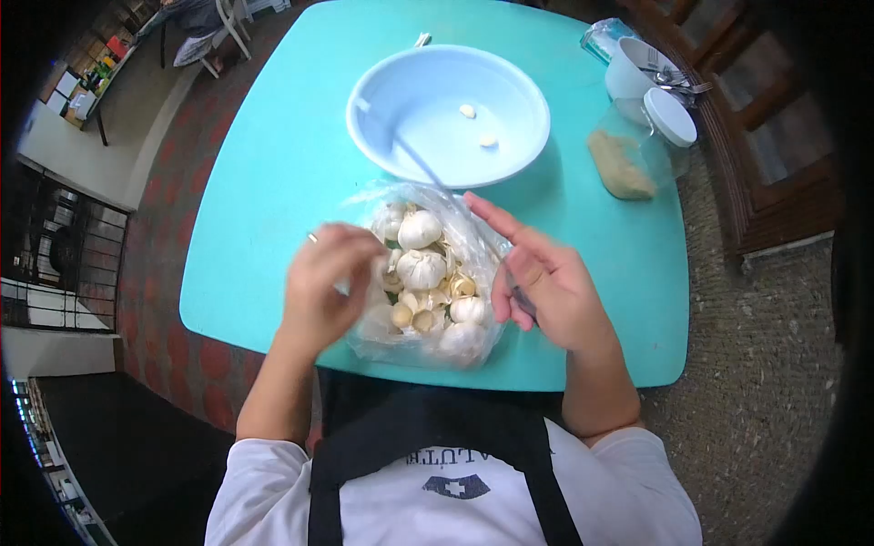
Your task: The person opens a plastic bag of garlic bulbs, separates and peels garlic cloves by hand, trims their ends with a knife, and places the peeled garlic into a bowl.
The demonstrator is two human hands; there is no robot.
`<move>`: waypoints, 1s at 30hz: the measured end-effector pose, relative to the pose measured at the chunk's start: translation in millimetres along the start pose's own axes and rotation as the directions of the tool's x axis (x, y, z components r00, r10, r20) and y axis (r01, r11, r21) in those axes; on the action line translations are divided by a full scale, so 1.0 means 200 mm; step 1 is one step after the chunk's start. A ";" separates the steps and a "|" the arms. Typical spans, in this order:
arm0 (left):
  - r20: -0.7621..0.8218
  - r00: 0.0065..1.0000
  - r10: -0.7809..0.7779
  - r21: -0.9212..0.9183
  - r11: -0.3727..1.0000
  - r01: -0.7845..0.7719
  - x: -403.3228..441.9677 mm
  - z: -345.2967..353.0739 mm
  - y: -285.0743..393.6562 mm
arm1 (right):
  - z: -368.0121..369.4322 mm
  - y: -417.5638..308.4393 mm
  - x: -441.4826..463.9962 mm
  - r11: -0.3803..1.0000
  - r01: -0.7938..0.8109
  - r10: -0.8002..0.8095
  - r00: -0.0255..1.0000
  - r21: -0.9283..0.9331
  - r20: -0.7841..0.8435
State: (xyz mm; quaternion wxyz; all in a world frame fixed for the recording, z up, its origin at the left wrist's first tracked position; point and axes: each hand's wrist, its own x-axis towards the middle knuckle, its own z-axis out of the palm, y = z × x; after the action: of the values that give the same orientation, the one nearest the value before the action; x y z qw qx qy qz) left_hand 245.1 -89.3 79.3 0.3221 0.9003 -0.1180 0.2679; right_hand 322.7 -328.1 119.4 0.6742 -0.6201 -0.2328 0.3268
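Observation:
A clear plastic bag [487, 341] full of garlic bulbs [421, 270] and loose skins lies at the table's near edge, between my hands. My right hand [555, 287] holds a knife [521, 298] by its dark handle, index finger stretched out; the thin blade points away over the bag toward the basin. At the bag's left side, my left hand [330, 282] is blurred, its fingers curled together; a small pale patch shows by them, too unclear to name. Beyond the bag stands a light blue basin [364, 146] with two peeled garlic cloves [478, 126] inside.
On the turquoise table [264, 200], a white-lidded jar [628, 155] of tan powder lies tilted at the right. Behind it are a white container [624, 77] of forks and a plastic packet [605, 38]. A wooden-framed door [774, 118] stands right.

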 end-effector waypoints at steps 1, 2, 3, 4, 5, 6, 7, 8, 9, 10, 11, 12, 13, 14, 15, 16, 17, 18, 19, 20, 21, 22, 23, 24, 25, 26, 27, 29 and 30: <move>0.079 0.993 0.084 -0.008 0.996 -0.083 -0.03 0.02 0.07 | -0.02 0.02 0.00 0.999 -0.013 0.013 1.000 0.033 0.010; 0.137 0.985 0.103 -0.057 0.994 -0.096 -0.07 0.04 0.11 | -0.03 0.04 0.01 0.998 -0.025 0.024 1.000 0.066 0.019; 0.193 0.973 0.126 -0.107 0.988 -0.107 -0.10 0.07 0.15 | -0.03 0.04 0.01 0.998 -0.027 0.026 0.999 0.062 0.019; 0.199 0.970 0.137 -0.081 0.989 -0.123 -0.12 0.09 0.18 | -0.02 0.04 0.01 0.998 -0.029 0.028 0.999 0.058 0.019; 0.203 0.968 0.149 -0.055 0.988 -0.141 -0.14 0.11 0.22 | -0.02 0.04 0.01 0.998 -0.030 0.029 0.999 0.053 0.018; 0.208 0.964 0.163 -0.029 0.987 -0.161 -0.15 0.13 0.24 | -0.01 0.03 0.01 0.998 -0.035 0.035 0.999 0.053 0.010; 0.186 0.968 0.167 0.018 0.985 -0.174 -0.17 0.16 0.23 | 0.00 0.03 0.01 0.998 -0.041 0.041 0.999 0.055 0.002; 0.164 0.971 0.172 0.067 0.980 -0.185 -0.20 0.20 0.21 | 0.01 0.04 0.01 0.997 -0.046 0.046 0.999 0.055 -0.003; 0.141 0.974 0.179 0.116 0.974 -0.196 -0.22 0.22 0.20 | 0.02 0.04 0.01 0.999 -0.036 0.037 0.999 0.031 -0.008; 0.140 0.969 0.205 0.143 0.964 -0.225 -0.22 0.23 0.20 | 0.03 0.05 0.01 1.000 -0.026 0.026 1.000 0.007 -0.014; 0.121 0.968 0.222 0.165 0.957 -0.240 -0.22 0.26 0.21 | 0.03 0.05 0.02 1.000 -0.016 0.015 1.000 -0.017 -0.022; 0.101 0.966 0.239 0.187 0.949 -0.255 -0.21 0.29 0.21 | 0.03 0.06 0.02 1.000 -0.008 0.008 0.999 -0.009 -0.032; 0.079 0.964 0.255 0.210 0.941 -0.267 -0.20 0.33 0.21 | 0.03 0.07 0.03 1.000 0.000 0.000 0.999 -0.002 -0.041; 0.060 0.955 0.291 0.275 0.915 -0.296 -0.19 0.38 0.21 | 0.03 0.07 0.03 1.000 0.007 -0.007 0.999 0.004 -0.048; 0.049 0.960 0.275 0.273 0.921 -0.277 -0.19 0.40 0.21 | 0.04 0.07 0.04 0.999 0.027 -0.026 0.999 0.021 -0.042; 0.036 0.965 0.260 0.270 0.927 -0.260 -0.18 0.41 0.20 | 0.05 0.07 0.04 0.998 0.049 -0.047 0.998 0.036 -0.039; 0.023 0.968 0.248 0.266 0.932 -0.245 -0.17 0.43 0.20 | 0.05 0.06 0.05 0.996 0.072 -0.070 0.997 0.050 -0.037; 0.035 0.972 0.232 0.264 0.936 -0.233 -0.16 0.43 0.19 | 0.03 0.06 0.06 0.997 0.072 -0.071 0.997 0.033 -0.030; 0.051 0.971 0.234 0.261 0.935 -0.240 -0.15 0.43 0.18 | 0.02 0.05 0.06 0.997 0.071 -0.070 0.997 0.021 -0.027; 0.073 0.970 0.232 0.256 0.936 -0.243 -0.15 0.43 0.17 | 0.02 0.06 0.05 0.998 0.063 -0.063 0.998 0.012 -0.024; 0.089 0.970 0.226 0.254 0.937 -0.242 -0.14 0.42 0.18 | 0.02 0.07 0.04 0.999 0.044 -0.044 0.999 0.027 -0.015; 0.093 0.979 0.184 0.186 0.962 -0.198 -0.12 0.39 0.19 | 0.02 0.08 0.04 0.999 0.031 -0.031 1.000 0.035 -0.001; 0.095 0.985 0.144 0.116 0.981 -0.154 -0.09 0.36 0.20 | 0.01 0.08 0.05 0.999 0.019 -0.020 1.000 0.039 0.011; 0.100 0.989 0.106 0.042 0.993 -0.110 -0.07 0.31 0.21 | 0.00 0.08 0.05 0.998 -0.007 0.005 1.000 0.059 0.029; 0.074 0.996 0.058 0.085 0.994 -0.064 -0.05 0.26 0.24 | 0.00 0.08 0.06 0.996 -0.034 0.030 0.999 0.080 0.043; 0.049 0.999 0.013 0.124 0.992 -0.019 -0.06 0.19 0.26 | -0.01 0.08 0.06 0.993 -0.061 0.055 0.997 0.101 0.054; 0.027 0.999 -0.032 0.160 0.987 0.028 -0.08 0.15 0.26 | -0.03 0.08 0.06 0.992 -0.089 0.083 0.994 0.095 0.064; 0.128 0.982 -0.141 0.231 0.967 0.109 -0.16 0.07 0.24 | -0.06 0.07 0.08 0.985 -0.146 0.138 0.987 0.088 0.087; 0.178 0.964 -0.196 0.270 0.952 0.144 -0.20 0.04 0.23 | -0.05 0.08 0.08 0.989 -0.143 0.139 0.987 0.042 0.075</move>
State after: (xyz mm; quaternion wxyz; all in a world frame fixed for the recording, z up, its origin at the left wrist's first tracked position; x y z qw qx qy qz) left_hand 198.0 -128.3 75.3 0.2121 0.9636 -0.0366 0.1587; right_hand 338.5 -323.4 100.3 0.6551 -0.6067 -0.2045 0.4011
